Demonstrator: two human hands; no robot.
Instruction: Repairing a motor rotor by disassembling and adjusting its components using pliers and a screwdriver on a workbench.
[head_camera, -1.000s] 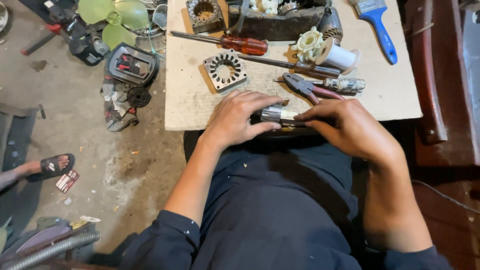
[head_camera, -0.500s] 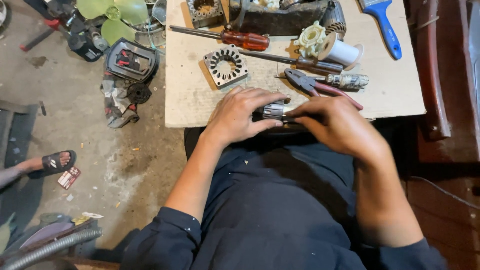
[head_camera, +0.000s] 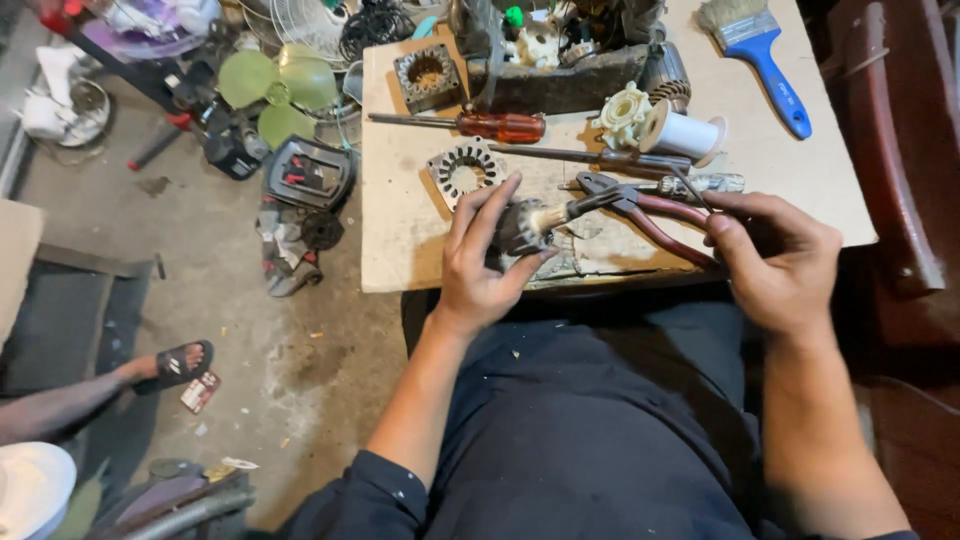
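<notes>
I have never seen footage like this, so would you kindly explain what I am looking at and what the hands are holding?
There is no machine here: a camera worn on a person's head looks down at their own two bare hands and lap. The left hand grips a small motor rotor at the edge of a low wooden board. The right hand holds the red handles of pliers, whose tip meets the rotor's shaft. On the board lie a ring-shaped metal stator, a red-handled screwdriver, a white thread spool and a blue paintbrush. On the floor to the left are green fan blades, and another person's sandalled foot.
</notes>
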